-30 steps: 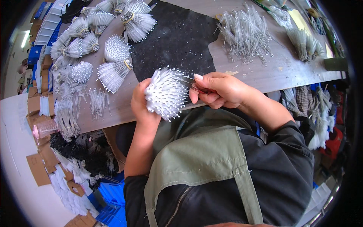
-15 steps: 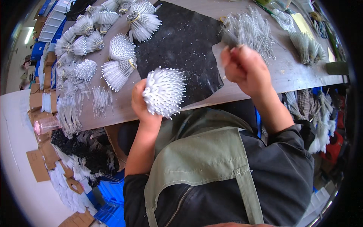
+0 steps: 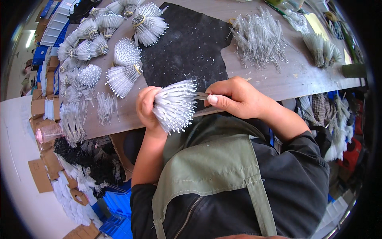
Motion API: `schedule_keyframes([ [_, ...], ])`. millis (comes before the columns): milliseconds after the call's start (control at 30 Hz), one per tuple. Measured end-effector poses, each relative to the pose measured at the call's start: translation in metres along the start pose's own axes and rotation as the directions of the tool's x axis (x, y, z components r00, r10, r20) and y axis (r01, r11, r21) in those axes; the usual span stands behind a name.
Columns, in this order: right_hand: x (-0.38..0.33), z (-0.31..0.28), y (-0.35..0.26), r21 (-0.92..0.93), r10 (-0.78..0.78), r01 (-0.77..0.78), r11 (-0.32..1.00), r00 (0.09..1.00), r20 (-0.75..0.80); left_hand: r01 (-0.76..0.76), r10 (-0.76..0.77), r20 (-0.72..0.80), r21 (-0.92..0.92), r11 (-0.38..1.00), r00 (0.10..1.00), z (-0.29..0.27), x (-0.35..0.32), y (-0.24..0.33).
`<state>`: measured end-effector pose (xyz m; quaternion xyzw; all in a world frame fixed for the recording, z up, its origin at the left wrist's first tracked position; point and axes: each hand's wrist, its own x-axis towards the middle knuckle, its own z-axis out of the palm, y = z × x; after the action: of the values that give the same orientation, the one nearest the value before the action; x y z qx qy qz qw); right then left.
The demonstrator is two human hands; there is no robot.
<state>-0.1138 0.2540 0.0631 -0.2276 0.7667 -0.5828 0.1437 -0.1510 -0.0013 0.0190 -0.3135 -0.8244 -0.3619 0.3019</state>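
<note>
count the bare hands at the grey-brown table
2: the left hand grips a round bundle of thin white-tipped brushes, which partly hides it; the right hand pinches a slim grey metal tool at the bundle's right side. I see no others.

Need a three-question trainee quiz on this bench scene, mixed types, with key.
1. Multiple choice: what does the left hand hold?
a) a pink bottle
b) a white-tipped bundle
c) a cardboard box

2. True or false: the loose brush pile lies to the right of the black sheet.

3. Short answer: which hand pinches the slim grey tool?

Key:
1. b
2. True
3. The right hand
</note>
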Motion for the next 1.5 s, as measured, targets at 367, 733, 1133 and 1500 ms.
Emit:
schedule_keyframes([
  [367,0.004,0.002,0.005,-0.14,-0.109,0.107,0.984,0.994,-0.007,-0.013,0.019,0.095,-0.061,0.998,0.995,0.003,0.001,0.001],
  [733,0.002,-0.011,0.026,0.694,0.006,0.045,0.719,0.998,-0.07,0.417,-0.441,0.081,-0.512,0.751,0.894,0.014,-0.026,-0.021],
  [1133,0.029,-0.014,0.015,0.169,-0.072,0.116,0.979,0.966,-0.246,0.799,-0.507,0.619,-0.42,0.43,0.599,0.002,-0.009,0.012],
  [1500,0.026,-0.06,-0.024,-0.675,-0.093,0.187,0.714,0.98,0.174,0.854,-0.437,0.734,-0.449,0.262,0.52,-0.018,-0.002,0.003],
])
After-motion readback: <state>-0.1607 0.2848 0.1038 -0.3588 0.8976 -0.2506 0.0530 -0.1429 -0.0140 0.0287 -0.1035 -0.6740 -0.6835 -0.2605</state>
